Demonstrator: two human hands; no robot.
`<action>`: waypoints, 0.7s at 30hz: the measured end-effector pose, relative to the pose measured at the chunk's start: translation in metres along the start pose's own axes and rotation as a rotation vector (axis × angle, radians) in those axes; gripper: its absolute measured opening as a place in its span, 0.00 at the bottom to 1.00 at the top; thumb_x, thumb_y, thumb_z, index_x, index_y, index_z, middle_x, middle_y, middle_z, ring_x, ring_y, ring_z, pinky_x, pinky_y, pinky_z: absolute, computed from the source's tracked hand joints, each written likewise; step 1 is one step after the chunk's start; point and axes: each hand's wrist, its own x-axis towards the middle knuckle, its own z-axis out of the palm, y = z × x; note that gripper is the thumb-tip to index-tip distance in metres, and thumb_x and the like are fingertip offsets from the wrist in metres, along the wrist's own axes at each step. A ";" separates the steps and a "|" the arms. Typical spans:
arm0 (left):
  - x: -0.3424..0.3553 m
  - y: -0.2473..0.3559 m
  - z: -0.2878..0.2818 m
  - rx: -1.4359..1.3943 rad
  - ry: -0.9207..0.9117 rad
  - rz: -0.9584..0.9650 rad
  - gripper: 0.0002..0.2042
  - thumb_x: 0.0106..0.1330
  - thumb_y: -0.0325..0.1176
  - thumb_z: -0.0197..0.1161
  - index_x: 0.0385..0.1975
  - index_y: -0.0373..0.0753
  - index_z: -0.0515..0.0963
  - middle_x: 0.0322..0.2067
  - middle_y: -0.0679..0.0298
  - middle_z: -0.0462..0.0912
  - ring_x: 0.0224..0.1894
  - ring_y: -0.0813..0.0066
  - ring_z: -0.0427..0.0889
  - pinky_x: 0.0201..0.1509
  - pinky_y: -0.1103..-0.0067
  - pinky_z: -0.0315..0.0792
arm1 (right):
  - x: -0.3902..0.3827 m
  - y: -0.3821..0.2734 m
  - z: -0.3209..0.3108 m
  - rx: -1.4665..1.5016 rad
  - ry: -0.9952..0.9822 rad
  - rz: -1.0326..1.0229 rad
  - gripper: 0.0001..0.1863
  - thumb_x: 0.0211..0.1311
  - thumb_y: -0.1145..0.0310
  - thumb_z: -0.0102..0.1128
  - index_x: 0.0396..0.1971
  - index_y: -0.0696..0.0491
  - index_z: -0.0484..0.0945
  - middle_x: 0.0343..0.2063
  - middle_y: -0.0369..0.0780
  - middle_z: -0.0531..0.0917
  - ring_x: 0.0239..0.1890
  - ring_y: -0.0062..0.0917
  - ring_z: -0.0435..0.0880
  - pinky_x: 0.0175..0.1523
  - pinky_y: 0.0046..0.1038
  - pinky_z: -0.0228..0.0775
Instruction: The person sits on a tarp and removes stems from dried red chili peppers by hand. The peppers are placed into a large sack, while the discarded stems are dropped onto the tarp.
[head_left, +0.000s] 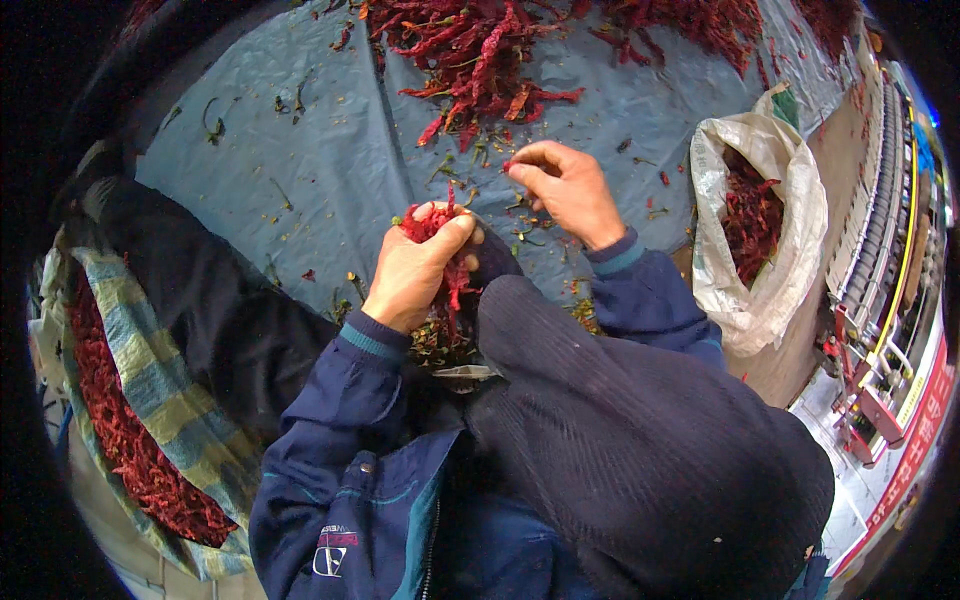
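My left hand (pixel 412 268) is closed round a small bunch of dried red chili peppers (pixel 425 224), above my lap. Some of the bunch pokes out past the thumb, and one pepper (pixel 456 280) hangs below the fingers. To the right and slightly farther off, my right hand (pixel 572 192) is raised over the blue sheet (pixel 310 120). Its thumb and forefinger pinch a small red piece of chili (pixel 508 167). The two hands are apart. Stems and leafy scraps (pixel 432 345) lie beneath my left hand, between my legs.
A heap of dried red chilies (pixel 480 70) covers the far part of the sheet, with loose stems (pixel 213 125) scattered around. On the right stands an open white sack (pixel 708 190) holding chilies. A checked sack (pixel 150 350) of chilies leans at the left. Red metal equipment (pixel 868 412) stands far right.
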 end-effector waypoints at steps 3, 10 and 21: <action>0.005 -0.001 0.007 0.037 0.079 0.065 0.09 0.70 0.32 0.64 0.46 0.38 0.78 0.34 0.67 0.83 0.30 0.80 0.81 0.34 0.82 0.75 | -0.023 -0.016 0.010 0.235 -0.092 0.088 0.08 0.67 0.69 0.65 0.41 0.55 0.85 0.29 0.32 0.85 0.26 0.14 0.81 0.31 0.19 0.75; -0.001 0.002 0.004 -0.016 0.139 0.170 0.08 0.69 0.27 0.65 0.44 0.35 0.80 0.34 0.68 0.85 0.30 0.82 0.81 0.34 0.83 0.76 | -0.038 -0.026 0.032 0.165 -0.124 -0.106 0.09 0.65 0.69 0.67 0.41 0.58 0.85 0.29 0.36 0.87 0.31 0.16 0.83 0.37 0.23 0.75; -0.143 0.091 -0.087 -0.060 0.381 0.449 0.10 0.69 0.27 0.60 0.48 0.37 0.76 0.32 0.66 0.80 0.25 0.80 0.77 0.26 0.82 0.71 | -0.061 -0.050 0.055 0.061 -0.210 -0.103 0.10 0.66 0.71 0.61 0.42 0.60 0.83 0.33 0.39 0.86 0.33 0.19 0.82 0.41 0.24 0.74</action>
